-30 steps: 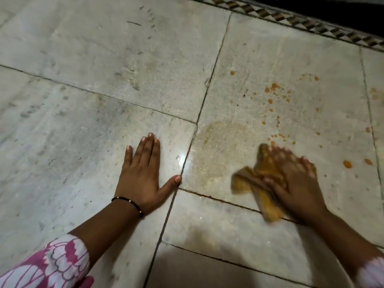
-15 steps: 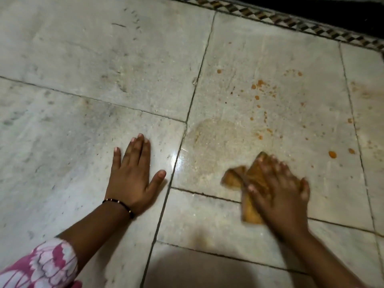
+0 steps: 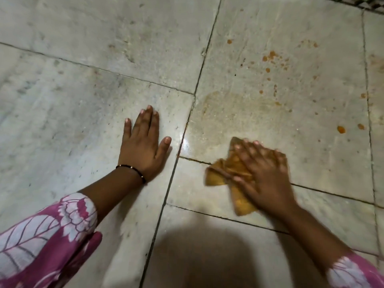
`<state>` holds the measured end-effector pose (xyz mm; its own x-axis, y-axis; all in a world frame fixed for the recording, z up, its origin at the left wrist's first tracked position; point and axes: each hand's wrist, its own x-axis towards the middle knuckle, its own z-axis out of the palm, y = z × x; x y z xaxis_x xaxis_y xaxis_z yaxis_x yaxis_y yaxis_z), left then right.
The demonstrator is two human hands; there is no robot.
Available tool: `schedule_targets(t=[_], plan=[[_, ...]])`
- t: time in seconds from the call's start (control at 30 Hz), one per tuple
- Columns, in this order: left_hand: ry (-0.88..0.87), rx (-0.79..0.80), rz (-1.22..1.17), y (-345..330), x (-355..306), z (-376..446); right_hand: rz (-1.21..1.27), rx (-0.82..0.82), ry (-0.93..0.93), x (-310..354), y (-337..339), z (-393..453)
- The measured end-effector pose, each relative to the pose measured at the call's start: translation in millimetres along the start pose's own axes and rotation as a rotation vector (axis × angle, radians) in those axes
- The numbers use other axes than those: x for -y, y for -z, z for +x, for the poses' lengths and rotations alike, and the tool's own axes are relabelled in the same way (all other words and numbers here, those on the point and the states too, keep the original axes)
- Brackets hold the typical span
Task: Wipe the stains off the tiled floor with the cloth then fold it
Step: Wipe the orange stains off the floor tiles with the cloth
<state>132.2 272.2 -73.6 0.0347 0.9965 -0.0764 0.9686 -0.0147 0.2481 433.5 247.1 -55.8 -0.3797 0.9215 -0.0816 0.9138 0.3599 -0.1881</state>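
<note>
Pale marble-like floor tiles (image 3: 87, 113), dark grout lines (image 3: 204, 61), perhaps patterned border (image 3: 372, 3).

Left hand (image 3: 143, 150): palm down, flat, fingers straight and close together, thumb splayed to the right. Forearm extends from lower left; wrist straight. Right hand (image 3: 262, 173): palm down, fingers spread and extended, pressing flat; outline motion-blurred. Right forearm enters from lower right, angled up-left.

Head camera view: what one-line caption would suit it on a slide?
Right hand presses an orange cloth on the tiled floor; left hand rests flat; orange stains remain.
</note>
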Motion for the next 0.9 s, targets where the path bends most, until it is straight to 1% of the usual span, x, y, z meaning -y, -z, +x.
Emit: schedule_targets(t=[0.07, 0.1, 0.17, 0.2, 0.23, 0.27, 0.37, 0.43, 0.5, 0.53, 0.57, 0.6, 0.67, 0.7, 0.73, 0.77, 0.83, 0.9], plan=[[0.008, -0.009, 0.010, -1.4, -1.7, 1.4, 0.035, -0.026, -0.189, -33.3, 11.2, 10.6], [0.014, -0.010, 0.014, -2.3, -2.6, 1.7, 0.037, -0.064, -0.287, -43.3, 13.5, 27.1], [0.028, -0.016, 0.023, -2.7, -3.8, 1.8, 0.029, -0.160, -0.400, -45.9, 15.8, 74.7], [0.031, -0.016, 0.025, -2.8, -4.1, 1.5, 0.039, -0.175, -0.416, -38.8, 15.2, 101.0], [0.031, -0.016, 0.025, -3.1, -4.4, 1.1, 0.052, -0.165, -0.394, -27.2, 13.8, 123.4], [0.031, -0.017, 0.024, -3.0, -4.0, 1.0, 0.062, -0.139, -0.333, -10.8, 10.7, 139.7], [0.029, -0.023, 0.018, -3.0, -1.8, 1.2, 0.054, -0.051, -0.006, 35.2, -1.5, 137.8], [0.031, -0.019, 0.016, -3.3, -0.7, 1.0, 0.041, 0.013, 0.223, 34.1, -4.4, 108.4], [0.030, -0.021, 0.013, -3.4, 0.0, 1.1, 0.032, 0.066, 0.368, 3.9, 3.4, 87.3], [0.029, -0.021, 0.010, -3.2, -0.4, 0.9, 0.023, 0.081, 0.387, -15.5, 9.7, 86.8], [0.029, -0.023, 0.007, -3.1, -1.3, 0.8, 0.027, 0.088, 0.358, -32.7, 15.1, 92.3], [0.033, -0.027, 0.002, -3.1, -1.9, 1.3, 0.048, 0.068, 0.292, -42.0, 18.7, 104.8], [0.037, -0.027, -0.001, -3.3, -3.9, 1.7, 0.079, -0.022, 0.089, -36.4, 19.7, 139.7], [0.040, -0.025, 0.001, -3.4, -4.0, 1.3, 0.066, -0.059, 0.000, -22.3, 17.4, 158.0], [0.042, -0.027, 0.002, -3.6, -3.3, 0.9, 0.040, -0.068, -0.035, -4.2, 13.4, 173.8], [0.042, -0.033, 0.002, -3.4, -2.9, 1.4, 0.013, -0.050, 0.007, 15.5, 9.9, 184.8], [0.035, -0.032, -0.005, -3.4, -0.6, 2.0, -0.056, 0.026, 0.214, 45.8, 5.0, 183.0], [0.036, -0.034, -0.016, -3.3, 0.8, 1.6, -0.103, 0.049, 0.388, 48.0, 1.3, 157.7]])
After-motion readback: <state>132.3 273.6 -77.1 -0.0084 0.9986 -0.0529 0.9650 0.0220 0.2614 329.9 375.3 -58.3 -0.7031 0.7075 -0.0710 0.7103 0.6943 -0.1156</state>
